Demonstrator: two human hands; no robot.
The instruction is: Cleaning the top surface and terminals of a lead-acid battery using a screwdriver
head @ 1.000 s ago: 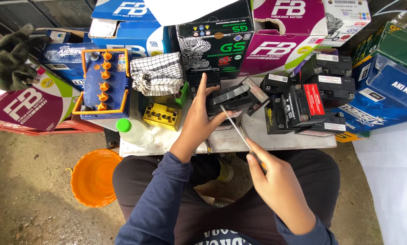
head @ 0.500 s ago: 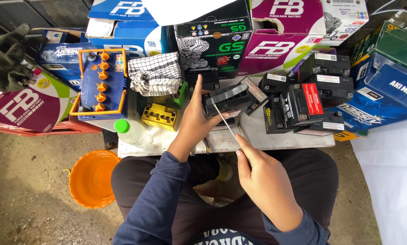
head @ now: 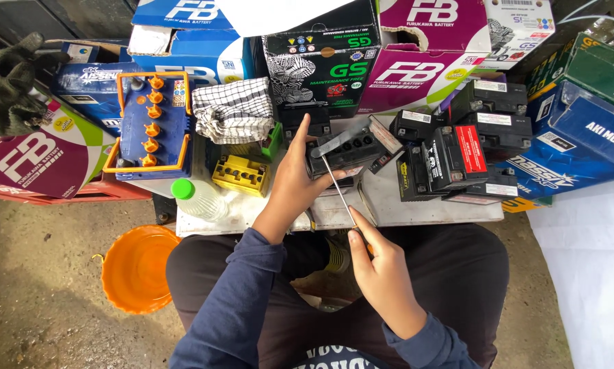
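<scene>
1. The left hand (head: 295, 179) is wrapped around the near end of a small black battery (head: 346, 152), thumb up along its side, holding it steady on the surface (head: 423, 205) right in front of the person.
2. The right hand (head: 382, 273) is closed around the handle of a screwdriver (head: 338, 191), whose thin metal shaft runs up and away from it to the battery's top edge.
3. Since a second ago, the right hand has drawn in closer to the body and the shaft now stands steeper. A grey strip (head: 341, 139) along the battery's top, which lay flat then, now sits lifted at an angle. I judge that the prying has begun to free this strip.
4. Just right of the held battery lies a cluster of other black batteries (head: 457, 160), one with a red label.
5. Left of the left hand sit a small yellow battery (head: 243, 174), a checked cloth (head: 235, 109) and a clear bottle with a green cap (head: 196, 195).
6. Further left stands a blue battery with orange caps (head: 151, 126).
7. Beyond the hands, cardboard battery boxes (head: 321, 61) are stacked in blue, black and magenta.
8. Below the left arm an orange basin (head: 136, 270) rests on the ground.
</scene>
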